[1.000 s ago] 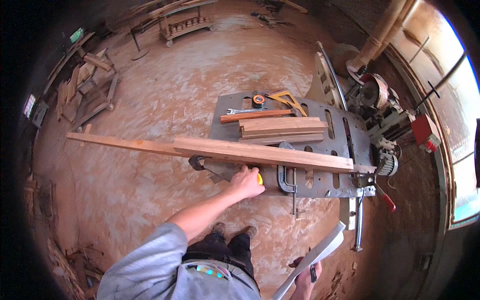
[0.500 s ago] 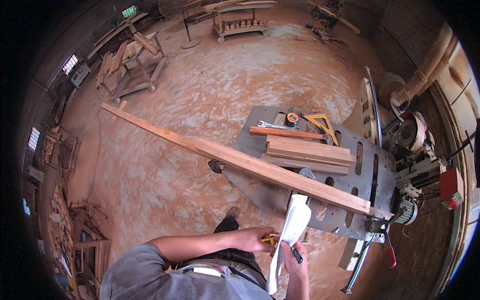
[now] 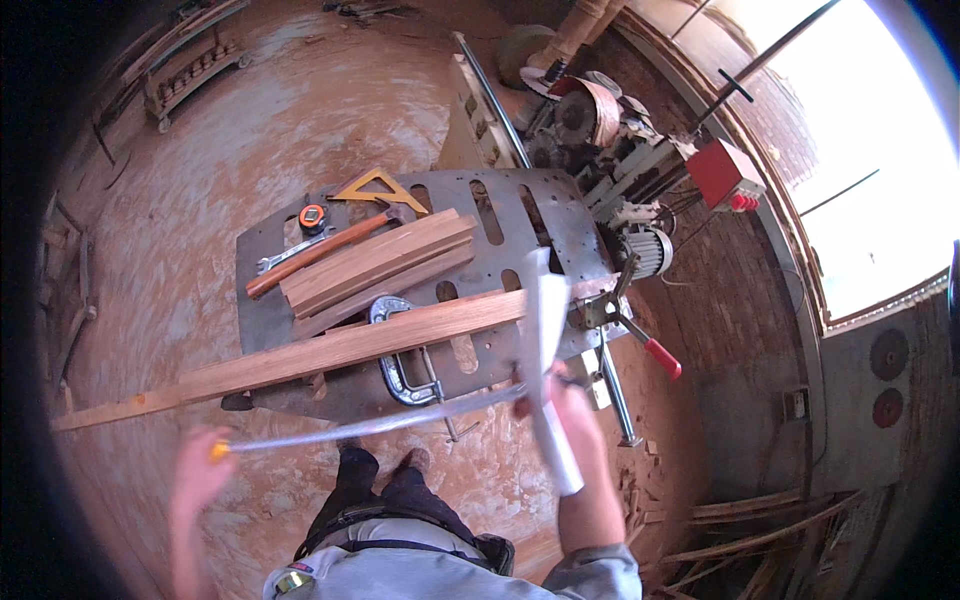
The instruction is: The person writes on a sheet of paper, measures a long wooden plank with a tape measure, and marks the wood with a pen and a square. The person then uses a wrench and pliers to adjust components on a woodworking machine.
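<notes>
Yellow piece (image 3: 219, 450) in hand at the left end of a pale tape strip (image 3: 320, 437) that spans the space before the tabletop's (image 3: 450, 197) near edge.
The left hand (image 3: 197, 470) has its grip around the yellow piece, off the near left corner; the right hand (image 3: 572, 415) grips a white sheet of paper (image 3: 550, 345) toward the near right corner. The strip runs up to the right hand, but blur hides how that end is held. To do this well, I'd draw the strip evenly, without twist, easing out its slight bow, and hold the paper where it won't foul it. In view the strip crosses the clamp's (image 3: 392, 380) screw, so good handling would clear that and the long board (image 3: 300, 357) along the near edge.
</notes>
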The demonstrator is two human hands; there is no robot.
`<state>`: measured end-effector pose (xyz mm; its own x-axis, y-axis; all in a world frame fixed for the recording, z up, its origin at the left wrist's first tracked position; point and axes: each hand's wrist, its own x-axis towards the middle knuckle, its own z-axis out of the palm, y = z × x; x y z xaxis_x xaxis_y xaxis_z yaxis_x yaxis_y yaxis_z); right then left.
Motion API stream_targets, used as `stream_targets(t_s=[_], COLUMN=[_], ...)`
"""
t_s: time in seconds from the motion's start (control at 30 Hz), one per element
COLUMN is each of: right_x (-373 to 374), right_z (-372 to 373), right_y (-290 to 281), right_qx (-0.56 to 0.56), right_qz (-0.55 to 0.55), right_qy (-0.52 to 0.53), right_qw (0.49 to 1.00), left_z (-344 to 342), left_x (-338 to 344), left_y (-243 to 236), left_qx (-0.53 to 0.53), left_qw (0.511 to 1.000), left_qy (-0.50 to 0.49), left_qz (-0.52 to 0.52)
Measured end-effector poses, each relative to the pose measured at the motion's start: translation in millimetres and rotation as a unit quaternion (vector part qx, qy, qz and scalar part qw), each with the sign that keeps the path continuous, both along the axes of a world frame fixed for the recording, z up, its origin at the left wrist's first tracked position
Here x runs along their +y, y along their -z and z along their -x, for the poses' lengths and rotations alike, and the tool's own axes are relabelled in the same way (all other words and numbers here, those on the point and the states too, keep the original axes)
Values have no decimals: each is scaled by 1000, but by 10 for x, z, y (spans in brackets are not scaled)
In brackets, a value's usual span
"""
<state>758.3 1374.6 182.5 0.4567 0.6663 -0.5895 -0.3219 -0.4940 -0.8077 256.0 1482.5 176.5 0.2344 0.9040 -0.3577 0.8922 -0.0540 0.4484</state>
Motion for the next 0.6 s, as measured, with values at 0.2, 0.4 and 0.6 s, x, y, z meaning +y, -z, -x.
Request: stream_targets(t_s=[0.2, 0.4, 0.6], right_x=[250, 944, 686], right_z=[-1354, -1590, -2737], right_y=[453, 666, 1437], right_qx=[62, -167, -289], right_qz=[-127, 25, 67], right_qy=[99, -20, 3], right_qw=[985, 985, 955], left_z=[2086, 2010, 1287], left_x=[761, 748, 1097], left_y=[365, 521, 393], left_qx=[-38, -30, 39], left_qw=[993, 990, 994], left_qy=[-95, -76, -71], left_qz=[-52, -117, -80])
